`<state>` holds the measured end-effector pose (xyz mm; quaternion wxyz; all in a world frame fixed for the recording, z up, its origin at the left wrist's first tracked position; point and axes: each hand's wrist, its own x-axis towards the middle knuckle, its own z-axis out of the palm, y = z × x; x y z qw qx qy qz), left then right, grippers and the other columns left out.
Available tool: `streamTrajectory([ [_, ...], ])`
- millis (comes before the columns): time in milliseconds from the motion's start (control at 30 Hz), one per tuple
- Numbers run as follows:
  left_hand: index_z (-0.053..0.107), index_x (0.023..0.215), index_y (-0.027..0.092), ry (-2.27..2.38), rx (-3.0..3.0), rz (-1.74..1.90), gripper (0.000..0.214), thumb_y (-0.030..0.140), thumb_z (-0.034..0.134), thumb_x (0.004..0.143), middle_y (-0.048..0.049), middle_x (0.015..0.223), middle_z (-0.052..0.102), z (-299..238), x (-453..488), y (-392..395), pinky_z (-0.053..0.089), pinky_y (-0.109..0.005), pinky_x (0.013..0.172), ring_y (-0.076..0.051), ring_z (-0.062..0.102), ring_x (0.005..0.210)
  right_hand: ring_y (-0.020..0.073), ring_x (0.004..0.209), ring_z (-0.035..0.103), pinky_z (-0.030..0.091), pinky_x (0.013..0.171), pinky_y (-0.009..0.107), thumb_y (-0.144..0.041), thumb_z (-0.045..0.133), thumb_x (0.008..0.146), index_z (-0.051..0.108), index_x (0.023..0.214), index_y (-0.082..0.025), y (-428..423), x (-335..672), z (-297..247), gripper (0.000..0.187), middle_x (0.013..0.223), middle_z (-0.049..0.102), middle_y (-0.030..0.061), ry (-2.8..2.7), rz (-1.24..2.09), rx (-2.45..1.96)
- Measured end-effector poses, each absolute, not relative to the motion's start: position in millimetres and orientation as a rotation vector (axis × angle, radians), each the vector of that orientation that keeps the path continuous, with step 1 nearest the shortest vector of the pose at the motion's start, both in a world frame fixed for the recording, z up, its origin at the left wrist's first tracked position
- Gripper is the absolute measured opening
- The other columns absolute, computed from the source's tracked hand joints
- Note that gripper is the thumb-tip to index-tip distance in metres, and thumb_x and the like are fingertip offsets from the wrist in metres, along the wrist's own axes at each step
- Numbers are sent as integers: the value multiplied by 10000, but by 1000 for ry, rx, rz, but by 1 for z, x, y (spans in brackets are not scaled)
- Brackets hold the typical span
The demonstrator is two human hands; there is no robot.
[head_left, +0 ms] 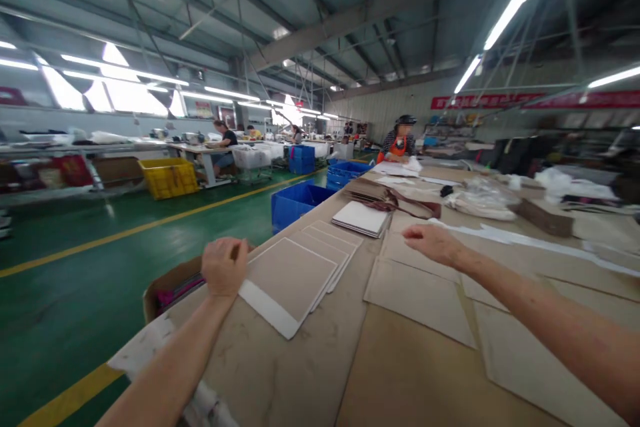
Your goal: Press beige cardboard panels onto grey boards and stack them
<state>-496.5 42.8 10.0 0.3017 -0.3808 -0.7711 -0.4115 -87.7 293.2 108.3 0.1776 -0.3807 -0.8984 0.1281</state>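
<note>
My left hand (226, 267) is at the table's left edge, beside a fanned set of beige panels with white borders (295, 277). Its fingers are curled in, and whatever they may hold is hidden. Over the beige sheets (420, 293) on the right, my right hand (429, 241) has its fingers drawn together, pointing left, with nothing visible in them. Between the hands and farther off lies a neat stack of white-topped boards (361, 217). Behind that stack sits a pile of brown pieces (367, 192) with a dark brown strap-like piece (413, 205).
Blue bins (295, 203) stand along the table's left side, and a cardboard box (153, 303) is below my left hand. Clear plastic bags (483, 197) lie at the right. A co-worker (399, 137) is at the far end. A yellow crate (169, 178) stands across the aisle.
</note>
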Motion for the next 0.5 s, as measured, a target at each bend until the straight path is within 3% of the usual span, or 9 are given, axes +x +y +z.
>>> streamTrajectory([
  [167, 593, 801, 232, -1932, -1266, -1134, 207, 398, 499, 883, -125, 1048, 643, 23, -438, 42, 336, -490, 1069, -295, 537, 1127, 205, 815, 647, 517, 779, 367, -320, 639, 873, 685, 927, -167, 260, 33, 96, 168, 849, 687, 33, -2521, 523, -1288],
  [333, 640, 957, 267, -1989, -1872, -987, 155, 293, 496, 907, -33, 1023, 696, 13, -335, 62, 493, -333, 921, -194, 634, 985, 196, 796, 664, 524, 652, 281, -211, 513, 879, 679, 1012, -157, 233, 84, 67, 220, 897, 705, 50, -2520, 715, -1376],
  [400, 626, 1097, 229, -2048, -2050, -874, 206, 268, 517, 926, -50, 1115, 682, 4, -300, 78, 499, -346, 923, -188, 635, 1013, 196, 855, 663, 534, 708, 306, -195, 509, 910, 636, 1115, -139, 233, 82, 59, 248, 984, 696, 66, -2527, 726, -1385],
  [500, 586, 1196, 181, -2144, -2139, -699, 298, 319, 572, 933, -91, 1240, 612, -6, -269, 105, 476, -465, 968, -232, 594, 1107, 222, 987, 631, 505, 875, 414, -227, 592, 927, 593, 1189, -142, 238, 66, 49, 276, 1103, 656, 85, -2575, 644, -1364],
])
